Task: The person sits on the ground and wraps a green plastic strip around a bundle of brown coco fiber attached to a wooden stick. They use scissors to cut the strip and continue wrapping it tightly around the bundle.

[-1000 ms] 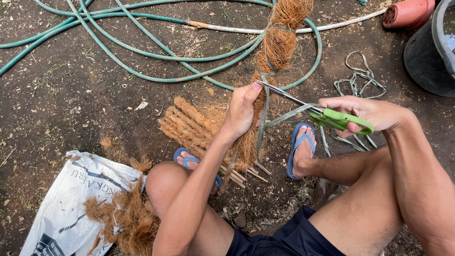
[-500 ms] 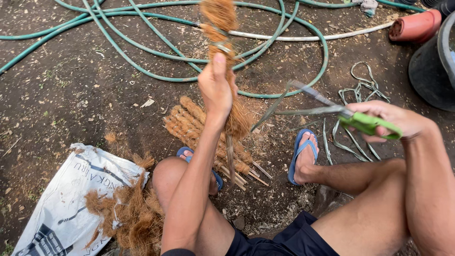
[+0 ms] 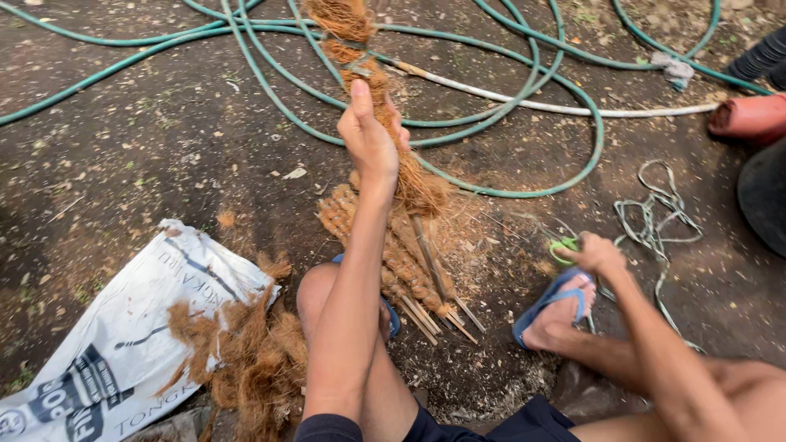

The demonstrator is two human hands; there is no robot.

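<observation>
Since half a second earlier, the right hand [image 3: 596,255] had dropped from mid-air to the ground by the right foot, still closed on the green-handled shears [image 3: 563,248]; blades no longer visible. The left hand [image 3: 370,141] had stayed raised, gripping the coir-wrapped stick [image 3: 385,98].

Largest first: bare dirt ground [image 3: 139,155] filled the frame, scattered with fibre bits. A green garden hose [image 3: 524,147] looped across the upper half, with a white hose [image 3: 573,105] crossing it. A white printed sack [image 3: 123,327] lay at lower left, with a heap of loose brown coconut fibre [image 3: 254,352] spilling off its right edge. At far right, a dark round tub [image 3: 765,205], partly cut off, and a reddish pot [image 3: 749,119] lying above it. The person sat on the ground, knees bent, wearing blue flip-flops [image 3: 550,303].

A pile of finished coir-wrapped sticks [image 3: 409,262] lay on the ground between the feet, bare stick ends pointing toward the person. A tangle of pale cord [image 3: 655,217] lay just right of the right hand.

The left hand was fully closed around the middle of the held stick, thumb up, stick standing roughly upright above the pile with bands wrapped round the fibre near its top. The right hand was curled shut over the shears' handle, low, touching or nearly touching the ground beside the right flip-flop.
</observation>
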